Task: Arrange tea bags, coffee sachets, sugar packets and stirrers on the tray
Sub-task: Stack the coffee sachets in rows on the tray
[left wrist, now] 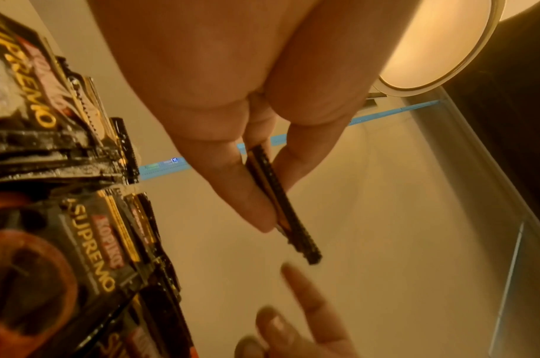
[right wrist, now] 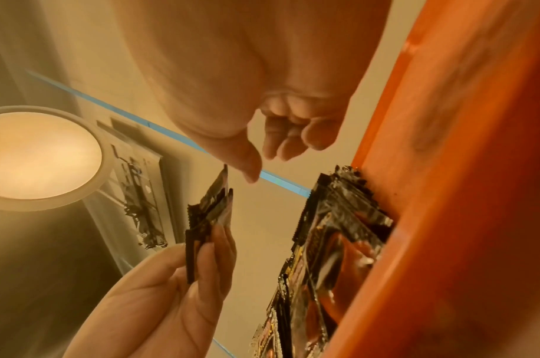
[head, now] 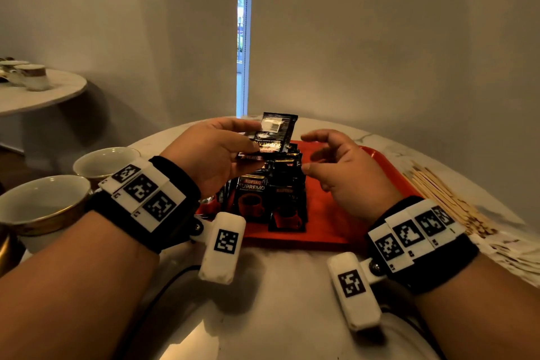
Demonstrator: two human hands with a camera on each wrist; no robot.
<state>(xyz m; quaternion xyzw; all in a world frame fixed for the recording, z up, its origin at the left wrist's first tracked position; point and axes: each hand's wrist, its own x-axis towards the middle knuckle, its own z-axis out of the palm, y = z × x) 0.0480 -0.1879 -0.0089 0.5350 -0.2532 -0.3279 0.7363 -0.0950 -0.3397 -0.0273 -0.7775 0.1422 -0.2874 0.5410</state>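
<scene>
Coffee sachets (head: 274,133) up in the air, a thin black bunch pinched between thumb and fingers of the left hand (head: 216,152), held over the far end of the red tray (head: 330,213). The right hand (head: 339,164) hovers just beside them, fingers loosely curled, holding nothing. Below, more sachets (head: 263,199) already lie overlapped on the tray, labels up.

The risk, as I read it: that pinch sits on one edge of the bunch, so a slippery foil packet could slide free and drop skewed onto the row, or knock it out of line. From the left wrist the bunch (left wrist: 281,201) is seen edge-on, gripped near the middle; how many packets it holds I cannot tell. If the right hand goes in to peel one off, it could drag a neighbour with it.

Around: wooden stirrers (head: 441,193) lie on the marble table (head: 277,301) right of the tray, off it; pale packets sit nearer, blurred. Two cups (head: 43,202) stand at the left wrist, close enough for an elbow to catch
</scene>
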